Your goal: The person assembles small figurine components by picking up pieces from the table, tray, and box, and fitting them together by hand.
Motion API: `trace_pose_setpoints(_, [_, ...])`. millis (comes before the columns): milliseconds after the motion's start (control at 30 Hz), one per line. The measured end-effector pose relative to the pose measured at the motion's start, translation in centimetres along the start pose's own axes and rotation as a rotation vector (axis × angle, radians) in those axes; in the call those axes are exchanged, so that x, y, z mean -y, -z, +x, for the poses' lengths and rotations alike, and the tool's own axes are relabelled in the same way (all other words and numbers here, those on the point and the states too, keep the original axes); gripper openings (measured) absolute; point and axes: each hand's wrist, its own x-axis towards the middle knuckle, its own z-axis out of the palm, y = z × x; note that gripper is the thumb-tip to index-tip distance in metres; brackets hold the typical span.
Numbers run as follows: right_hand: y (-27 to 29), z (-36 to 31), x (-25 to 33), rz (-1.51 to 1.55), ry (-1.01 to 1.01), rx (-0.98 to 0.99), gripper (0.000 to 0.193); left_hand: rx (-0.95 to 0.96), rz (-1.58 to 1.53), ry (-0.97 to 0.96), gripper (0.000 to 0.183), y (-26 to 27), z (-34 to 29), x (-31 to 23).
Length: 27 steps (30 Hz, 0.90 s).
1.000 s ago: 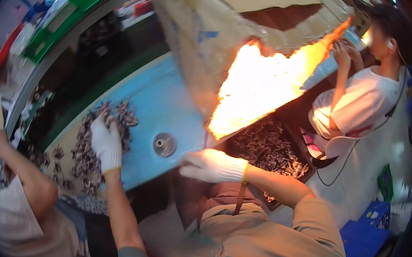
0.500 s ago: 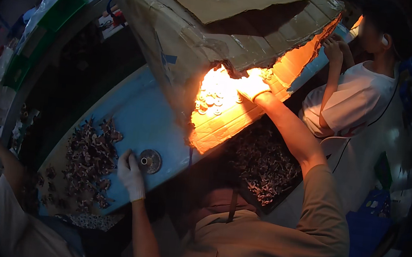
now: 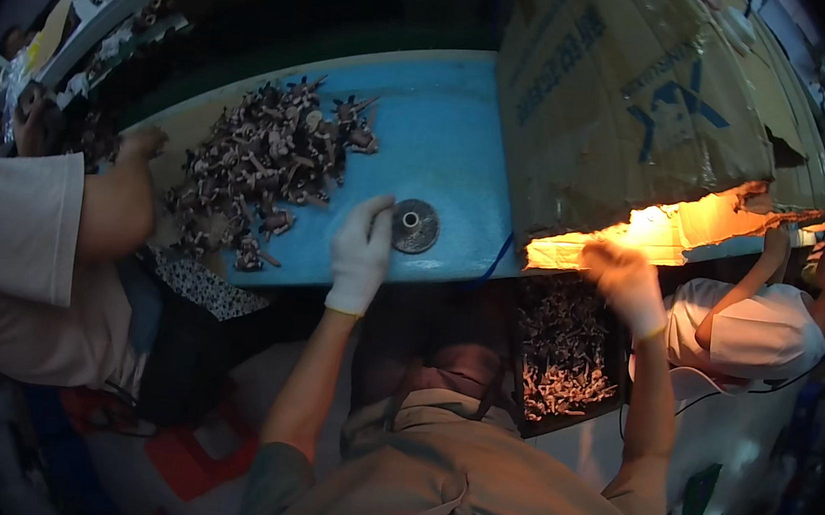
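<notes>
My left hand (image 3: 360, 257), in a white glove, rests on the blue tabletop (image 3: 459, 152). Its fingers are loosely extended beside a round grey disc (image 3: 421, 234) with a raised ring at its centre; I see nothing held in it. My right hand (image 3: 628, 288), also gloved, is just outside the glowing opening (image 3: 656, 233) of a cardboard box (image 3: 619, 108). Motion smears its fingers, so whether they hold anything is unclear. A heap of small brownish figure-like parts (image 3: 263, 151) lies left of my left hand.
Below the box, a dark tray (image 3: 566, 420) holds many similar small parts. A person in a light shirt (image 3: 18, 236) works at the left, and another in white (image 3: 762, 329) sits at the right. A blue cord (image 3: 494, 263) hangs by the table edge.
My right hand has come out of the glowing box opening toward me. My left hand stays by the disc. The whole view has turned, bringing the box to the right.
</notes>
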Motion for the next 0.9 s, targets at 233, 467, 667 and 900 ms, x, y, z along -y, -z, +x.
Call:
trace_pose_setpoints(233, [-15.9, -0.4, 8.0, -0.031, 0.68, -0.064, 0.017, 0.063, -0.083, -0.006, 0.025, -0.1, 0.4, 1.1])
trace_pose_setpoints(467, [-21.9, 4.6, 7.1, -0.094, 1.037, -0.125, 0.023, 0.083, -0.211, 0.072, 0.024, -0.6, 0.3, 1.8])
trace_pose_setpoints(667, [-22.4, 4.1, 6.7, -0.394, 1.142, -0.197, 0.043, 0.077, -0.246, 0.09, 0.026, -0.2, 0.2, 1.7])
trace_pose_setpoints(900, [-17.1, -2.8, 5.3, -0.222, 0.955, -0.254, 0.047, 0.133, -0.385, 0.263, 0.034, 0.0, -0.1, -0.5])
